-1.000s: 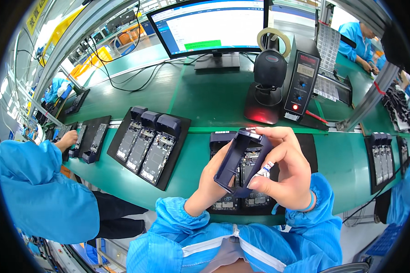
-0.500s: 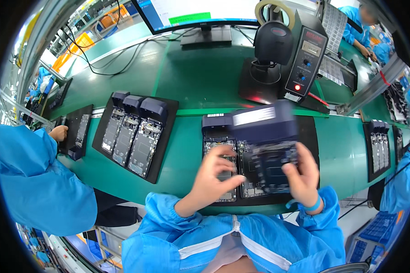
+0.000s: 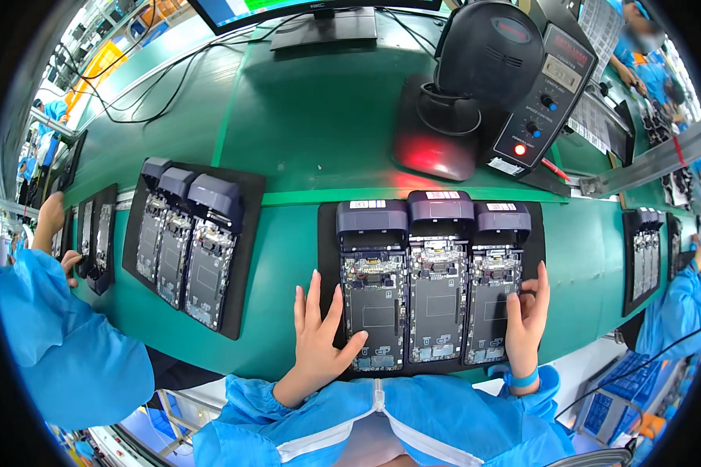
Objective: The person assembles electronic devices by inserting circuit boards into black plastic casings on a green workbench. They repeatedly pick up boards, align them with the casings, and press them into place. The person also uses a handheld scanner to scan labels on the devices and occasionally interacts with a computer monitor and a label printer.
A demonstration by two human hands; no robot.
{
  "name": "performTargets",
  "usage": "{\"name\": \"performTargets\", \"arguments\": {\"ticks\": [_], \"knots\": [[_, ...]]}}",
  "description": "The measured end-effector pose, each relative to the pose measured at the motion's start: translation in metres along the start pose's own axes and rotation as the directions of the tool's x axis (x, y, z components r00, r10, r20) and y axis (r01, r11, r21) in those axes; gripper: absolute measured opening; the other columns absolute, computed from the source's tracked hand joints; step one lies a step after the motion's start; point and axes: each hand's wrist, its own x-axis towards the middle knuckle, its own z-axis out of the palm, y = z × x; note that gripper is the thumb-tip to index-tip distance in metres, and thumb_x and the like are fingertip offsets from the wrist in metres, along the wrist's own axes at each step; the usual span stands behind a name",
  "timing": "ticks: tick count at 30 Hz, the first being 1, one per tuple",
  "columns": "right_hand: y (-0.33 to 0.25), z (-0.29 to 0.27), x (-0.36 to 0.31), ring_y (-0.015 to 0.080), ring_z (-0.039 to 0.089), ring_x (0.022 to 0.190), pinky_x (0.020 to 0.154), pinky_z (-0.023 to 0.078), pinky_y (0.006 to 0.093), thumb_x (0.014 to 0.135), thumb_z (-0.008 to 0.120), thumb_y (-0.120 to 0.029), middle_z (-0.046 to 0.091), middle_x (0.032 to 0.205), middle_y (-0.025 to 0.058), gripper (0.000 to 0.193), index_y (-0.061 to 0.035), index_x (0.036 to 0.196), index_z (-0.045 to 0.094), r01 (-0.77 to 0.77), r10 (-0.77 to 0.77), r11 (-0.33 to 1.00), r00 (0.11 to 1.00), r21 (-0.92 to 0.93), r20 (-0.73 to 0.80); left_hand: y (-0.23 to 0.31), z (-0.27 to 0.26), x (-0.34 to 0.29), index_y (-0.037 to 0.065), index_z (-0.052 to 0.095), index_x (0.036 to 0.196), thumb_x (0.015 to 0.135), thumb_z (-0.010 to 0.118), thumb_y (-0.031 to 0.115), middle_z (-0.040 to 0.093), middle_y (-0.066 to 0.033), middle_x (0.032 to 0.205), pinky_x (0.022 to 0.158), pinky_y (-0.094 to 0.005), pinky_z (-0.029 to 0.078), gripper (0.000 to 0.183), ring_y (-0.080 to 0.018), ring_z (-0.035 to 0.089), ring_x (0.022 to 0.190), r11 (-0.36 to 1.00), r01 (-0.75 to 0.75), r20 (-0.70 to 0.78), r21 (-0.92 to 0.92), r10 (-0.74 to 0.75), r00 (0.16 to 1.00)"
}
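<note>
Rightmost device [image 3: 487, 313] now set down near right edge of black mat [image 3: 329, 257], making three abreast (none lifted), right hand [image 3: 526, 331] loosely parted around its side, left hand [image 3: 316, 352] spread at left edge

Three devices [image 3: 438, 300] lie side by side on a mat [image 3: 537, 241] on the table [image 3: 288, 148]. The left hand [image 3: 316, 342] is at the mat's left edge, the right hand [image 3: 526, 327] at its right. A second mat [image 3: 245, 226] lies left, bearing more devices [image 3: 210, 272]. Behind the first mat stands a scanner [image 3: 491, 54]; right of it, a control box [image 3: 549, 101].
</note>
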Motion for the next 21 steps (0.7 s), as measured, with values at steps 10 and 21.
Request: {"name": "performTargets", "arguments": {"ticks": [10,21], "knots": [[-0.023,-0.009,0.033,0.0147,0.053,0.048,0.047,0.042,0.0265,0.074,0.059,-0.005,0.052,0.058,0.0054,0.052,-0.0042,0.123,0.043,0.066,-0.019,0.896,0.994,-0.439,0.11,0.003,0.001,0.009,-0.001,0.043,0.12,0.07,0.061,0.023,0.026,-0.0275,0.133,0.1,-0.0479,0.019,0.059,-0.0438,0.025,0.121,1.0,0.012,-0.021,0.003,-0.012,1.0],[-0.012,-0.005,0.054,0.0186,0.043,0.039,0.042,0.033,0.029,0.079,0.052,-0.011,0.043,0.046,0.0079,0.059,-0.0087,0.133,0.027,0.105,-0.048,0.91,0.988,-0.401,0.149,0.003,-0.001,0.012,-0.002,0.047,0.116,0.068,0.062,0.02,0.029,-0.0278,0.131,0.099,-0.046,0.022,0.055,-0.0404,0.031,0.12,1.0,0.021,-0.038,-0.013,-0.021,0.999]]}}
